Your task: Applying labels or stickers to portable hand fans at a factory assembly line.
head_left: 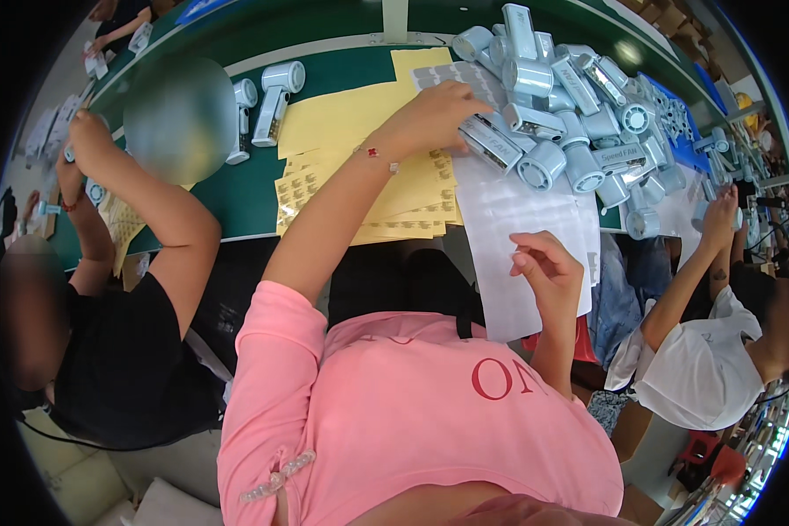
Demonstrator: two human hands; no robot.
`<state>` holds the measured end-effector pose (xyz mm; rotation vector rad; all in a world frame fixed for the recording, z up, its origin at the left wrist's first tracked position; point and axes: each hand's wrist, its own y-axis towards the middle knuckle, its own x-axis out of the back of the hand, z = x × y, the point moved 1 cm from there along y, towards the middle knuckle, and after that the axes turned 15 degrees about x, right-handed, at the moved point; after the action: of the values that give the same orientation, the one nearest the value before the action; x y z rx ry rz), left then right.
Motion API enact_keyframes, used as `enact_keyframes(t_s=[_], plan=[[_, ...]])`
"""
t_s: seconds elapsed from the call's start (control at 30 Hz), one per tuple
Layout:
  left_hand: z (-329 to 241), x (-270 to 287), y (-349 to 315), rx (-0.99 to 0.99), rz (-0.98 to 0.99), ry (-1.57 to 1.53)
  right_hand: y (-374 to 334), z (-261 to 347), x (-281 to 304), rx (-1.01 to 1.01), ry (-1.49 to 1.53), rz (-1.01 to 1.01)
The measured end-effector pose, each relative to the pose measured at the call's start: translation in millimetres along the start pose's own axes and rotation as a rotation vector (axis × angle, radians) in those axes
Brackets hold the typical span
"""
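1. We see our left hand point(438, 110) reaching to the table's far middle, fingers curled down onto a pale blue handheld fan point(491, 143) at the near edge of the fan pile point(587, 105).
2. Our right hand point(548, 267) hovers half open over the white sheet point(500, 219) at the near edge; whether it pinches anything, we cannot tell.
3. Yellow label sheets point(359, 131) lie left of it on the green table point(237, 193).
4. 2 fans point(267, 101) lie farther left.
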<state>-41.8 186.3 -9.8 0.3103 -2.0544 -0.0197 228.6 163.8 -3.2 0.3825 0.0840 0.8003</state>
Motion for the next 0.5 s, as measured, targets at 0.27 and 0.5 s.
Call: enact_keyframes(t_s=[0.27,0.5], plan=[[-9,40,-66,-0.025,-0.369,-0.350,30,6,-9,0.140,0.251,-0.350],[-47,10,-120,0.092,-0.802,-0.449,81,34,-101,0.408,0.480,-0.406]])
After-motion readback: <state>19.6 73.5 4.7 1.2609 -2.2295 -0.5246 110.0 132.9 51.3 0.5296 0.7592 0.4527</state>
